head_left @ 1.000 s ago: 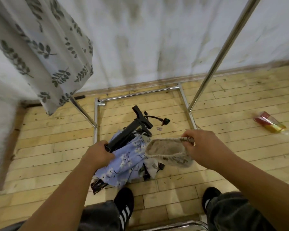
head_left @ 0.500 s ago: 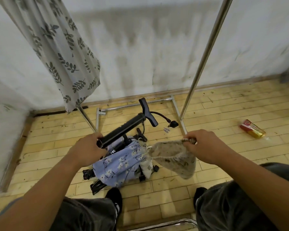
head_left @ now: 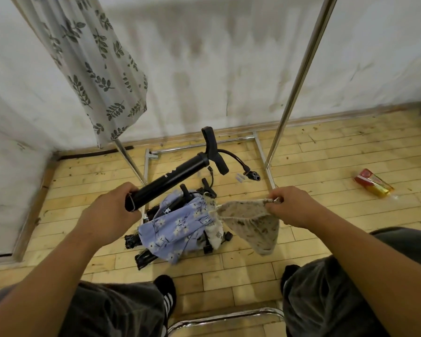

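Observation:
My left hand (head_left: 110,212) grips the lower end of a black hand pump (head_left: 173,177), lifted at a slant with its T-handle (head_left: 214,152) and hose (head_left: 238,164) pointing away from me. My right hand (head_left: 294,206) pinches the rim of a beige speckled cloth bag (head_left: 255,224), which hangs open and limp. Between my hands, on the floor, a blue floral cloth (head_left: 175,227) lies draped over black gear (head_left: 144,257), partly hiding it.
A metal clothes rack (head_left: 294,86) stands on the wooden floor against the white wall, with a leaf-print fabric (head_left: 95,66) hanging at the left. A red and yellow packet (head_left: 372,182) lies at the right. My knees, one shoe (head_left: 167,291) and a chrome bar (head_left: 229,317) are below.
My left hand has lifted the pump up and out of the blue floral cloth. My right hand keeps hold of the beige bag, which now hangs lower and looser.

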### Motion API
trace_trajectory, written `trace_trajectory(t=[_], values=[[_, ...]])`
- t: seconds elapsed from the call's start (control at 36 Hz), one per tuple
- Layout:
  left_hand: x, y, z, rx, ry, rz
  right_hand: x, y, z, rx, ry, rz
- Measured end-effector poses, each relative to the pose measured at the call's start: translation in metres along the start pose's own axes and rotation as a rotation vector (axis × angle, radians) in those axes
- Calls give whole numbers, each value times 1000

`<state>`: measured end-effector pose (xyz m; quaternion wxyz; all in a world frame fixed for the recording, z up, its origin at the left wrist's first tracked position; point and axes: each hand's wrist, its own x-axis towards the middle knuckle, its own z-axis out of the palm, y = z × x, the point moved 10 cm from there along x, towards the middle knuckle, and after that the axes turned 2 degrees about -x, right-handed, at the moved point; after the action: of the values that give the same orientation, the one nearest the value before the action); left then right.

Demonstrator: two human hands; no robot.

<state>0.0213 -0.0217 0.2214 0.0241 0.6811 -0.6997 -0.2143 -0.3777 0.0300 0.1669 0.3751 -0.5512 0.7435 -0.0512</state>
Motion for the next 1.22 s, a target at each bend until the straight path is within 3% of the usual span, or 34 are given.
trace_trajectory(t=[0.25,0.56,0.81,1.22], values=[[3,7,8,27,23,61,6,-2,9,34,-19,27],[9,-3,7,30,14,6,8,12,3,59,54,117],[14,-4,9,-45,-45,28,8,18,0,-48,83,90],[22,8,21,32,-73,92,3,14,-7,9,109,54]])
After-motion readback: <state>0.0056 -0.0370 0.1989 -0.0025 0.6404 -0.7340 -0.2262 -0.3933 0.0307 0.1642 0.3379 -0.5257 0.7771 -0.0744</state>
